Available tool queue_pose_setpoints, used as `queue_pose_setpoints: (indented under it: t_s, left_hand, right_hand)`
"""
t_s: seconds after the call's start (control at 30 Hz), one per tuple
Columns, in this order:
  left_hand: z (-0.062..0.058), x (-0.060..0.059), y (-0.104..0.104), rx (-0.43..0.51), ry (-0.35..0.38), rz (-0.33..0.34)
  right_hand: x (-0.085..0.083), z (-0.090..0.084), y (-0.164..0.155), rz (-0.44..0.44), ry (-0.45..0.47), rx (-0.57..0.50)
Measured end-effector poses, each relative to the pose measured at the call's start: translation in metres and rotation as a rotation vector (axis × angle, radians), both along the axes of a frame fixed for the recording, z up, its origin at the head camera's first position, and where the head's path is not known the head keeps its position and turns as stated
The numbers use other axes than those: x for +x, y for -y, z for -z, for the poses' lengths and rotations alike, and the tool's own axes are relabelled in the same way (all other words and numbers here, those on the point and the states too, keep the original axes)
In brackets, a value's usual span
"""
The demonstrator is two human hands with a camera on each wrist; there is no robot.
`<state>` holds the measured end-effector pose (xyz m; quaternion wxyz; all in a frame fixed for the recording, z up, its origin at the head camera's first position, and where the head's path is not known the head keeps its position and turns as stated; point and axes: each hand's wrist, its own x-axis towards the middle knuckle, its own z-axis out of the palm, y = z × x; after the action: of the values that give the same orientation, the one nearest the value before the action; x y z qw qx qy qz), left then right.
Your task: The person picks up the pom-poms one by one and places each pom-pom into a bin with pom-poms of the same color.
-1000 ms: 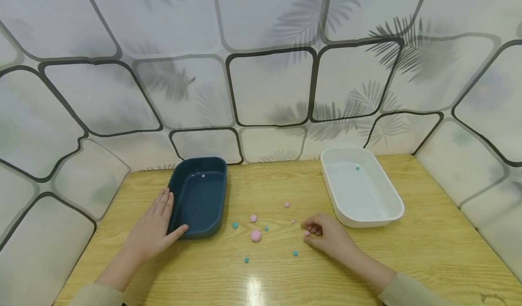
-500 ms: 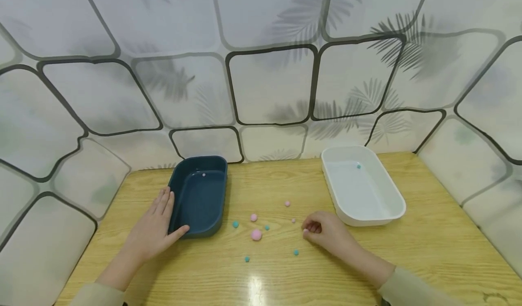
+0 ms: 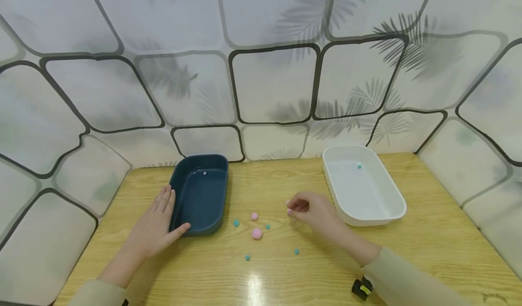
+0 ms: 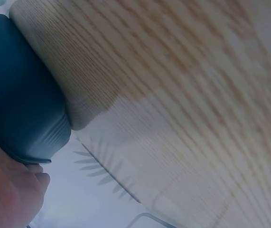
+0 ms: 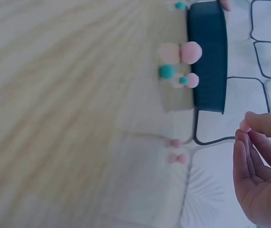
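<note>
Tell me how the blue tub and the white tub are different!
The blue tub is dark, and the white tub is pale. The blue tub has one tiny pink ball inside; the white tub has one tiny teal ball. The left hand rests against the blue tub with straight fingers; no hand touches the white tub, though the right hand is near it, pinching a small pink ball. Both are open, rounded, and sit on the wooden table.
</note>
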<state>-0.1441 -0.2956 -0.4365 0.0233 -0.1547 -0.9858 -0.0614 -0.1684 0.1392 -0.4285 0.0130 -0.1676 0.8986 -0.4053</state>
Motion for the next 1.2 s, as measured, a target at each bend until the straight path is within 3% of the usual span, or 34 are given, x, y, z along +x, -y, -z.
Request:
queue_pose_setpoints:
  t_s: [0.23,0.83,1.2]
  left_hand:
    - [-0.002,-0.001,-0.001,-0.017,-0.012,-0.002]
    - [0.001,-0.001,-0.002,-0.007,-0.001,-0.001]
    - [-0.001,0.0,-0.001,0.009,-0.001,-0.005]
  right_hand:
    - [-0.015,-0.018,0.026,0.001,0.014,-0.032]
    - [-0.052,-0.042,0.094,-0.039,-0.016,-0.164]
    - [-0.073,-0.04,0.141,-0.129,-0.036,-0.213]
